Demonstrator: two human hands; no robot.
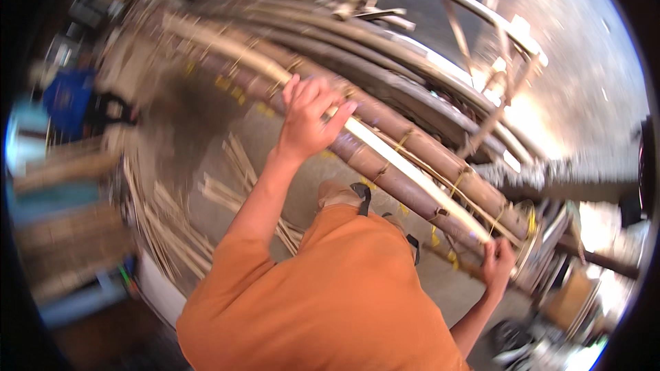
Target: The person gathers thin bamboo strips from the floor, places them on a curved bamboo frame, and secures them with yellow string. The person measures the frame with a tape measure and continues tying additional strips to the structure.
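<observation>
A long pale bamboo strip (409, 167) runs slantwise from the upper left to the lower right. My left hand (309, 115) is closed over its middle, fingers across the top and thumb pointing right. At the strip's lower right end, my right hand (499, 261) grips it with bent fingers. Beneath lie thick brown bamboo poles (433, 151), side by side and tied with yellowish bands. The strip lies along or just above them; whether it touches them I cannot tell. Blur softens the upper left part.
More long poles (330, 41) are stacked beyond. Several thin split strips (168, 223) lie on the floor at the left, near a blue object (69, 102) and stacked boards (72, 240). A wooden prop (502, 113) leans at the right, beside a concrete ledge (577, 168).
</observation>
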